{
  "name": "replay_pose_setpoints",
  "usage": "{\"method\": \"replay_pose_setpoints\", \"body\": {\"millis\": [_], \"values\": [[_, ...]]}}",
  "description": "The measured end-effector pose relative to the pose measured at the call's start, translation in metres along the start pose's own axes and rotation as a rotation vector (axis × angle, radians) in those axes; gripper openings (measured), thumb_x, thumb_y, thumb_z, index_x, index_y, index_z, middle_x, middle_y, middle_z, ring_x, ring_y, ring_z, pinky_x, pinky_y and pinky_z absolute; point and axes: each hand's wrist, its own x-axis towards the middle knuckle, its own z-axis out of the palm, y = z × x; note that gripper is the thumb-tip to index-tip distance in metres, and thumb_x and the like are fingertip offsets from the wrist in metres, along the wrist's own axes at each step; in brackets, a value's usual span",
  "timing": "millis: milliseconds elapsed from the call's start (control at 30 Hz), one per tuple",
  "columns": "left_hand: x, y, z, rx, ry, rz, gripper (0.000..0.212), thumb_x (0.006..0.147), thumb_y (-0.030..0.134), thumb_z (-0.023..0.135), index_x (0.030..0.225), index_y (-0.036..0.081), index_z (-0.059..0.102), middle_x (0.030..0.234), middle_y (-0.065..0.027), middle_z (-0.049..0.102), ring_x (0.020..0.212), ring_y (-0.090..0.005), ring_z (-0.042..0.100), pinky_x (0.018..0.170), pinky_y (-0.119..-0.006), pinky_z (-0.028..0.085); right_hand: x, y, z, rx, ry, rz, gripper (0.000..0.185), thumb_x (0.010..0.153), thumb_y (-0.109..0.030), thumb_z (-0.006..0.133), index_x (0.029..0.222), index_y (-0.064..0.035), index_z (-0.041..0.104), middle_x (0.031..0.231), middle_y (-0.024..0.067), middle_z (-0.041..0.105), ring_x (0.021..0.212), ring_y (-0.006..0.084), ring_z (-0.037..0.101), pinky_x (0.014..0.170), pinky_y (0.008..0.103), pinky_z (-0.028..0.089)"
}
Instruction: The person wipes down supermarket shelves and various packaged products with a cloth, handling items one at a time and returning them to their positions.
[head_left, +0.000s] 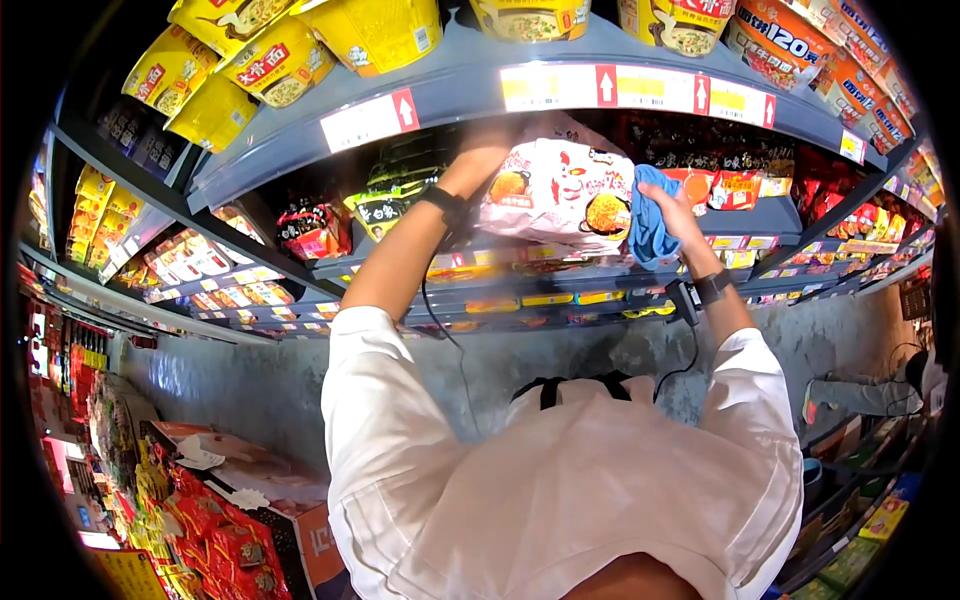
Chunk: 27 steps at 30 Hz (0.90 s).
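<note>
A pink-and-white pack of instant noodles (559, 187) lies at the front of the shelf below the upper shelf's edge. My left hand (487, 150) reaches to the left side of this pack; its fingers are blurred and partly hidden under the upper shelf, so its grip cannot be told. In my right hand (673, 210) is a blue cloth (652, 225), bunched up against the pack's right side. Each wrist wears a black band, with a cable running down from it.
Yellow noodle tubs (279, 71) and orange noodle tubs (780, 45) stand on the upper shelf (465, 52), whose edge bears price labels. Black and red noodle packs (311, 225) flank the pink one. A carton (292, 517) and red packs stand lower left. Another person's leg (862, 394) shows at right.
</note>
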Motion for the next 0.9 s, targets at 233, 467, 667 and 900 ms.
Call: {"method": "replay_pose_setpoints", "body": {"millis": [233, 467, 667, 900], "values": [[0.010, -0.019, -0.008, -0.138, -0.011, -0.134, 0.039, 0.091, 0.023, 0.050, 0.121, -0.001, 0.055, 0.122, -0.0241, 0.058, 0.111, -0.0381, 0.055, 0.096, -0.041, 0.043, 0.033, -0.020, 0.018, 0.005, 0.078, -0.190, 0.017, 0.082, -0.016, 0.070, 0.089, -0.0009, 0.067, 0.083, 0.0025, 0.067, 0.072, 0.0102, 0.062, 0.067, 0.0265, 0.051], [-0.006, -0.035, -0.004, -0.116, -0.197, -0.223, 0.039, 0.086, 0.022, 0.053, 0.118, -0.001, 0.057, 0.117, -0.0235, 0.061, 0.109, -0.0357, 0.058, 0.093, -0.040, 0.045, 0.050, -0.012, 0.026, -0.164, 0.036, -0.274, 0.019, 0.084, -0.017, 0.070, 0.090, 0.0006, 0.068, 0.075, 0.0031, 0.066, 0.064, 0.0105, 0.061, 0.059, 0.0252, 0.049], [-0.044, -0.019, 0.005, -0.469, -0.250, -0.238, 0.042, 0.080, 0.025, 0.061, 0.115, 0.002, 0.062, 0.108, -0.0186, 0.066, 0.098, -0.0262, 0.063, 0.087, -0.036, 0.048, 0.040, 0.024, 0.047, -0.317, -0.285, -0.160, 0.021, 0.083, -0.017, 0.071, 0.096, -0.0006, 0.067, 0.081, 0.0029, 0.068, 0.070, 0.0089, 0.061, 0.066, 0.0263, 0.050], [-0.064, -0.024, 0.012, -0.548, -0.217, 0.038, 0.033, 0.077, 0.015, 0.069, 0.109, 0.007, 0.066, 0.092, -0.0155, 0.067, 0.077, -0.0263, 0.066, 0.068, -0.034, 0.052, 0.050, 0.037, 0.072, -0.613, -0.447, -0.134, 0.033, 0.078, -0.020, 0.071, 0.106, -0.0024, 0.066, 0.092, 0.0106, 0.070, 0.085, 0.0185, 0.065, 0.080, 0.0325, 0.050]]}}
